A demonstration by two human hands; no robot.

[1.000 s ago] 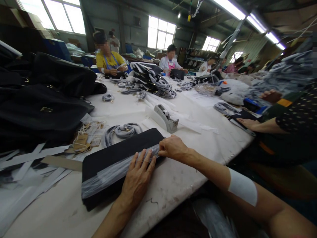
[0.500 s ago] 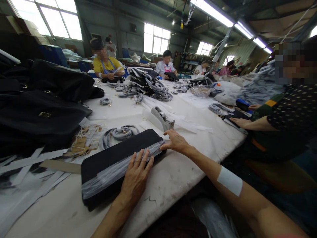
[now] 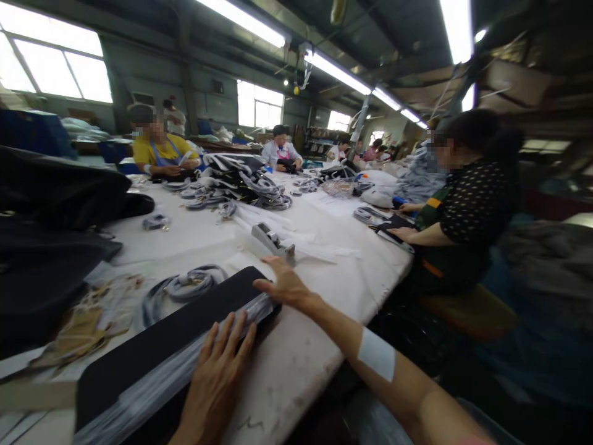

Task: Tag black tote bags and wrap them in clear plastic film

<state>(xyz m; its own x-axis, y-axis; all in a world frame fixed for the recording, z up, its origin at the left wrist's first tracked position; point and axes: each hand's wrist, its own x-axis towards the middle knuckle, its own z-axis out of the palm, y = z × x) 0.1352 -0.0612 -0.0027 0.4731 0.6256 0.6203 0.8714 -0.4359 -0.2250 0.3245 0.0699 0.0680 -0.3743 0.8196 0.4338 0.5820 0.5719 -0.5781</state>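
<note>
A long black bag [image 3: 171,327], flat-sided, lies on the white table in the lower left. Along its near side runs a strip wrapped in clear plastic [image 3: 157,383]. My left hand [image 3: 214,371] rests flat on that strip with its fingers stretched out. At the bag's far right end is my right hand [image 3: 290,285], thumb and fingers apart; its thumb is at the corner, and I cannot tell whether it presses there. Just beyond my right hand stands a grey tape dispenser [image 3: 272,240]. A wrapped, coiled strap [image 3: 194,284] lies behind the bag.
Brown tags with strings [image 3: 83,327] and paper strips lie at the left, beside large black bags [image 3: 46,247]. A pile of wrapped straps and black pieces [image 3: 241,179] fills the table's far middle. A co-worker in a dotted top [image 3: 467,204] works at the right edge.
The view has swung to the right, so the table and bag appear further left and lower. Both hands stay at about the same places on the bag.
</note>
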